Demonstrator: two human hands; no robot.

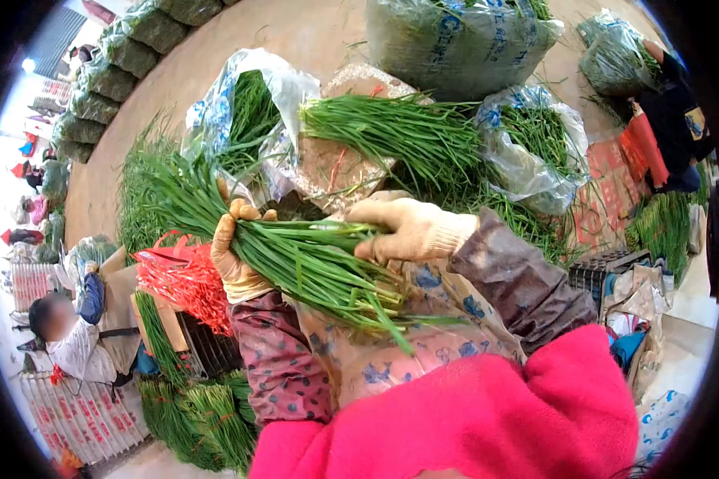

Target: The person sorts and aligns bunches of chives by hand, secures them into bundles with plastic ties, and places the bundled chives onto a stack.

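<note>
My left hand [240, 251], in a cream glove, is wrapped round the middle of a bunch of long green stalks [303, 259]. The leafy tips fan out to the upper left and the pale cut ends point to the lower right. My right hand [403, 227], gloved too, is at the upper side of the cut ends with its fingers curled; what lies between the fingertips is too small to make out. Beyond my hands another bunch [399, 132] lies across a speckled block [327, 172]. Red strips [185, 279] hang beside my left wrist.
Open plastic bags of greens stand at the left [284, 76] and right [563, 191] of the block, with a large full bag [455, 52] behind. Tied bunches [216, 415] lie lower left. People sit at the left [80, 343] and upper right [671, 120].
</note>
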